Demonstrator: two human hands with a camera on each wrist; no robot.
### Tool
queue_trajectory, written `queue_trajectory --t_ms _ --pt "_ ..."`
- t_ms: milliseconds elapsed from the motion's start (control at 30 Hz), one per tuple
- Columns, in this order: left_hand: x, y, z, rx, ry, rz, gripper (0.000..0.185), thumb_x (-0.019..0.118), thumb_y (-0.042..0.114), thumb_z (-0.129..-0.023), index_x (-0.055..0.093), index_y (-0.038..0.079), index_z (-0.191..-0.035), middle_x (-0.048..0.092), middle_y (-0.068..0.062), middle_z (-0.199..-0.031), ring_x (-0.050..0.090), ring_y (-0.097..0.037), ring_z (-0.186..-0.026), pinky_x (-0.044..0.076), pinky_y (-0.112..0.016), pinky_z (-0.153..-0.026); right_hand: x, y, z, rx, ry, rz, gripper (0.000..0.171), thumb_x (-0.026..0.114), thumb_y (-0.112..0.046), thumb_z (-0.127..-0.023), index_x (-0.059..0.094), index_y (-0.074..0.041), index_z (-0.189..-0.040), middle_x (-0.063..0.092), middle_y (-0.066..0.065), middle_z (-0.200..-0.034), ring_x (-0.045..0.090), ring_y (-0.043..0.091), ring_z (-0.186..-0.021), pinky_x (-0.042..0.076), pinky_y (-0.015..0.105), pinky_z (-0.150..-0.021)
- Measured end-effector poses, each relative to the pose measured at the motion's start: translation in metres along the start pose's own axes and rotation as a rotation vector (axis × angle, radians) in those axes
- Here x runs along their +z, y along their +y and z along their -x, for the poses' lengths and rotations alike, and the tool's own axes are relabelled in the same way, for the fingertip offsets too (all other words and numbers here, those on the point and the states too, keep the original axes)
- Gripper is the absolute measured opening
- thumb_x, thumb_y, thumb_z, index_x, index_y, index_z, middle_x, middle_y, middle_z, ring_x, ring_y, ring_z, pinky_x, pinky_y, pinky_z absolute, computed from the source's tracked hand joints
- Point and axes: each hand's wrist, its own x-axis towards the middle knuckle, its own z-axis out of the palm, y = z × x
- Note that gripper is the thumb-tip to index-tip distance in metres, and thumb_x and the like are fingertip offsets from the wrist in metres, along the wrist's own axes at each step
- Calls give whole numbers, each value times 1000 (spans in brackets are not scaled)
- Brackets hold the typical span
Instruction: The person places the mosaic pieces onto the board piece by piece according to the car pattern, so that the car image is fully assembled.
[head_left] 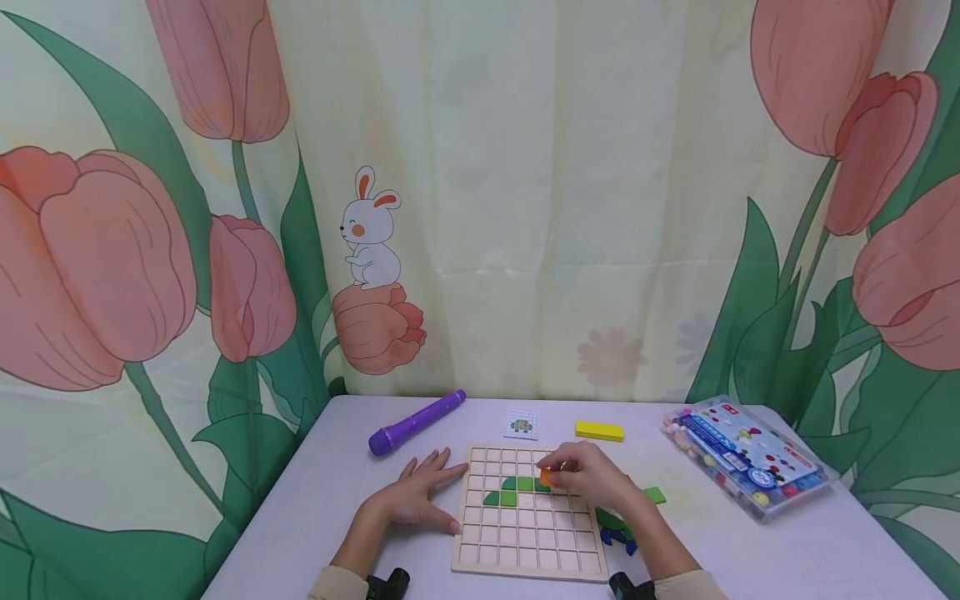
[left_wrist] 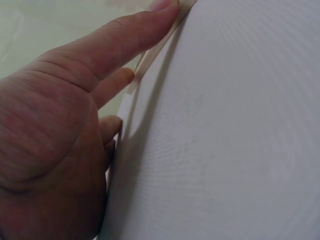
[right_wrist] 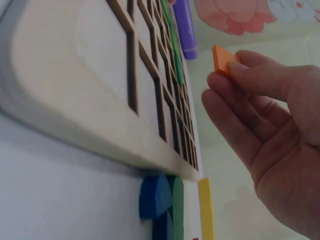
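Orange tile (head_left: 546, 477) held above grid board (head_left: 528, 573): tilted seating judged the chief risk

Head view: The tile is pinched by the right hand (head_left: 592, 477) over the upper right part of the board, near the right end of a row of green pieces (head_left: 525, 483). The left hand (head_left: 414, 493) is held with spread fingers at the board's left edge. If the tile is lowered out of square, it is judged likely to be caught on a divider, or the neighbouring green pieces may be knocked. Blue pieces (head_left: 606, 536) are noted just beside the board's right edge, near the right forearm (head_left: 660, 537); by a low sweep of that arm they could be scattered.

Left wrist view: The thumb is seen at the board's edge; the tile is not shown. Pressing force cannot be told. Should this light support be withdrawn, the board could be shifted under pressure.

Right wrist view: The tile is gripped between thumb and fingertips, apart from the grid. A narrow edge is turned toward the board, and the broad face, partly covered by the thumb, is presented to the camera. Unless it is laid flat, a slip is considered possible. No long axis can be established; the outline is judged roughly square.
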Motion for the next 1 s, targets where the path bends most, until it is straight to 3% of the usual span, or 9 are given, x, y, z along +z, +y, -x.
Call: queue_trajectory --t_ms 133,367,633,1000 --pt "0 0 0 -1 -3 -9 103 87 61 -71 42 36 -160 15 -13 -175 5 -38 -163 -2 -66 -129 8 -4 -4 -33 -31 29 22 73 -9 -96 79 -8 -117 75 1 -102 60 16 -81 51 21 -70" --pt "-1 -1 -1 8 -4 -13 103 87 61 -71 41 35 -160 14 -14 -175 5 -38 -163 -1 -66 -128 22 -7 -11 -16 -49 79 19 75 -7 -94 81 -14 -111 76 -4 -99 58 15 -80 50 20 -68" --pt "-1 -2 -1 11 -5 -22 104 87 63 -71 41 35 -160 14 -14 -175 5 -38 -163 -2 -66 -128 32 -13 -12 -59 -57 141 21 75 -3 -92 81 -10 -111 77 -4 -101 60 8 -85 51 20 -73" --pt "1 -3 -3 4 -7 -20 105 86 65 -70 41 35 -160 14 -13 -175 4 -37 -163 -3 -65 -129 38 -14 -12 -27 -86 103 18 76 -3 -92 83 -13 -106 77 -8 -100 65 12 -94 58 24 -82"
